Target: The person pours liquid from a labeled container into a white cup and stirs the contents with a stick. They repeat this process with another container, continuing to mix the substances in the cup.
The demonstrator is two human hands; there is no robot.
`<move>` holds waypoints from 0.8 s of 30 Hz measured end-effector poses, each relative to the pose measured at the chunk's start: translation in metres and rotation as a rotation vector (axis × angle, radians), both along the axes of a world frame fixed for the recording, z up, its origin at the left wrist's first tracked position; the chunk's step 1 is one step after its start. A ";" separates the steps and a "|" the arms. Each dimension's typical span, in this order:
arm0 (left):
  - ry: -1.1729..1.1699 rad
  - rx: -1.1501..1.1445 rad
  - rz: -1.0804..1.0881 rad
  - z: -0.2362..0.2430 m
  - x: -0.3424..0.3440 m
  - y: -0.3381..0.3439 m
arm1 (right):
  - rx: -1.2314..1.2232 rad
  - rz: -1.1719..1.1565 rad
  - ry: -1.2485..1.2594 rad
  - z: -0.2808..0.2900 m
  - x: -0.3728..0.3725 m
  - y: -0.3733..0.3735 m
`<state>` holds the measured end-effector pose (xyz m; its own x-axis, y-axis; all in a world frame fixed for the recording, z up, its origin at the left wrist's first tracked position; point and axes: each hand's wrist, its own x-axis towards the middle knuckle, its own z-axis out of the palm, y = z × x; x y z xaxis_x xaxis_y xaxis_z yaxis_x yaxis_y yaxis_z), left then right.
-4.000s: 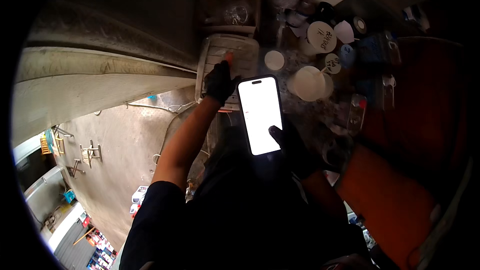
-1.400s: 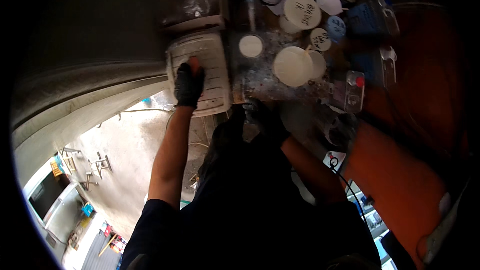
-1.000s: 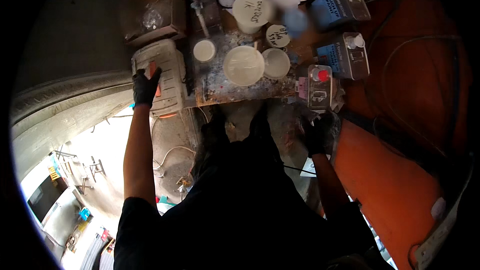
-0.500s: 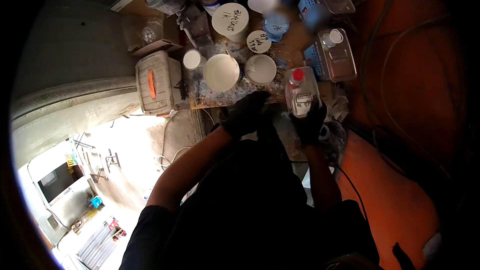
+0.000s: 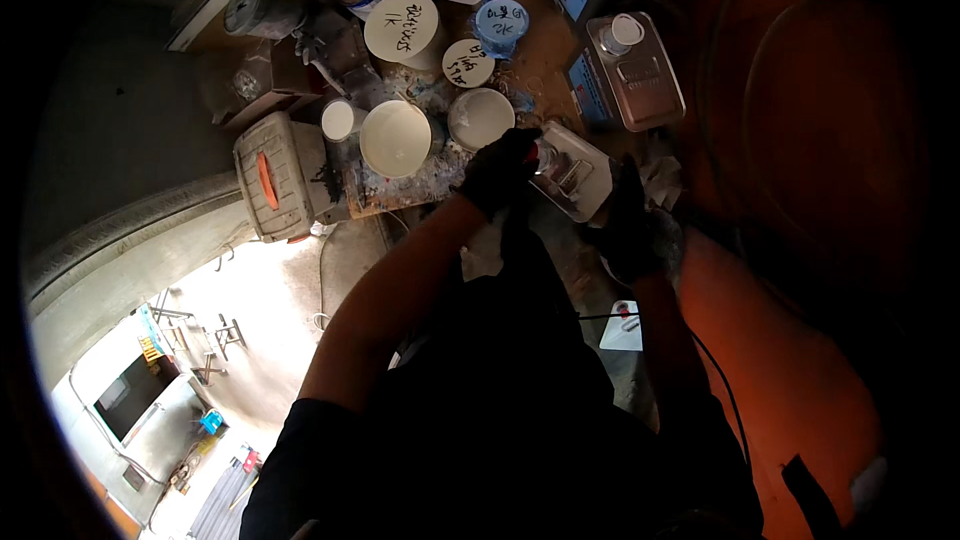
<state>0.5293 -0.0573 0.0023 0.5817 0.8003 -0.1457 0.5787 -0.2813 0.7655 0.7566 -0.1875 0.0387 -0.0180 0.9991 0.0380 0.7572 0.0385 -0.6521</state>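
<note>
My left hand (image 5: 498, 166), in a black glove, has its fingers closed on the red cap (image 5: 534, 152) of a rectangular metal can (image 5: 584, 178), which is tilted at the front right of the bench. My right hand (image 5: 622, 220), also gloved in black, grips the right end of that can, its fingers partly in shadow. To the left of the can are an open tub with pale contents (image 5: 395, 138), a second round tub (image 5: 480, 118) and a small white cup (image 5: 340, 120).
A toolbox (image 5: 290, 160) with an orange handle sits at the bench's (image 5: 390, 195) left end. Lidded tubs (image 5: 402, 25) and blue-labelled cans (image 5: 645, 80) fill the back and right. A large orange panel (image 5: 760, 360) is at my right, with hoses near it; bright floor (image 5: 270, 320) shows lower left.
The phone seen earlier is gone from view. My left hand left the toolbox handle and moved right onto the can's cap; my right hand took hold of the can, which now tilts.
</note>
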 end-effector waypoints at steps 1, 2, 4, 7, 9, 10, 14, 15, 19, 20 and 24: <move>-0.015 0.022 -0.028 0.000 -0.001 0.001 | 0.028 -0.024 -0.010 -0.009 -0.003 -0.002; -0.031 0.043 -0.055 0.002 -0.003 0.004 | 0.057 -0.048 -0.021 -0.017 -0.005 -0.002; -0.007 0.115 -0.084 0.002 -0.017 0.006 | 0.134 0.010 -0.037 -0.013 -0.013 0.013; 0.070 0.174 -0.153 0.011 -0.029 0.013 | 0.115 0.029 -0.024 -0.001 -0.010 0.021; 0.145 0.090 -0.241 0.041 -0.040 0.020 | 0.105 0.045 -0.016 0.008 -0.006 0.020; 0.161 0.062 -0.257 0.061 -0.048 0.020 | 0.117 0.067 -0.017 0.019 -0.004 0.013; 0.217 -0.080 -0.371 0.124 -0.071 0.019 | 0.011 0.213 0.056 0.077 -0.014 0.012; 0.198 -0.138 -0.291 0.125 -0.074 0.015 | -0.033 0.250 0.030 0.086 -0.018 0.015; 0.033 -0.175 -0.085 0.090 -0.108 -0.010 | 0.145 0.350 -0.005 0.097 -0.032 0.025; 0.004 -0.403 0.079 0.079 -0.117 -0.015 | 0.177 0.342 0.019 0.097 -0.038 0.027; -0.276 -0.923 0.627 0.094 -0.131 -0.027 | 0.258 0.326 0.069 0.094 -0.054 0.041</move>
<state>0.3984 -0.0841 0.0961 0.2222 0.6146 -0.7569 0.1995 0.7313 0.6523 0.7023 -0.1462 0.1322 -0.3207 0.8990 0.2983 0.6330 0.4377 -0.6385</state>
